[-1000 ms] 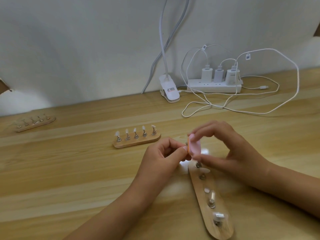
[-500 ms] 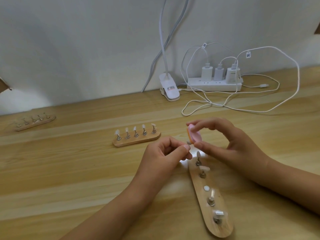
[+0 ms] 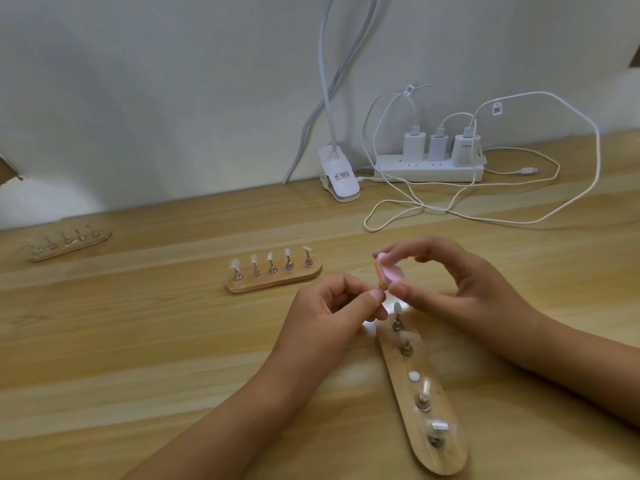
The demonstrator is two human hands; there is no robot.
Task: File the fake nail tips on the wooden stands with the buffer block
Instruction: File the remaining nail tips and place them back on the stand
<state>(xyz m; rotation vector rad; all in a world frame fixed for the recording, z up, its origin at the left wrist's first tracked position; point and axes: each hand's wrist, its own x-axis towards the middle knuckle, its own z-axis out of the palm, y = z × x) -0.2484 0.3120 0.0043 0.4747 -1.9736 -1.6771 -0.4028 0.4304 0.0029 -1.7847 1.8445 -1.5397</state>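
Buffer block [image 3: 389,271] in right hand [image 3: 460,289], nail tip [image 3: 381,286] in left hand [image 3: 332,310]

- Table [image 3: 138,341] — pale wood with visible grain, smooth, with a soft sheen.
- Stand [image 3: 446,455] at the near edge — smooth light wood; its posts [image 3: 423,403] are shiny metal.
- Nail tips [image 3: 397,307] — translucent, glossy plastic.
- Buffer block [image 3: 391,273] — matt pink, foam-like, with an orange layer.
- Power strip [image 3: 429,171] at the far edge — smooth white plastic.
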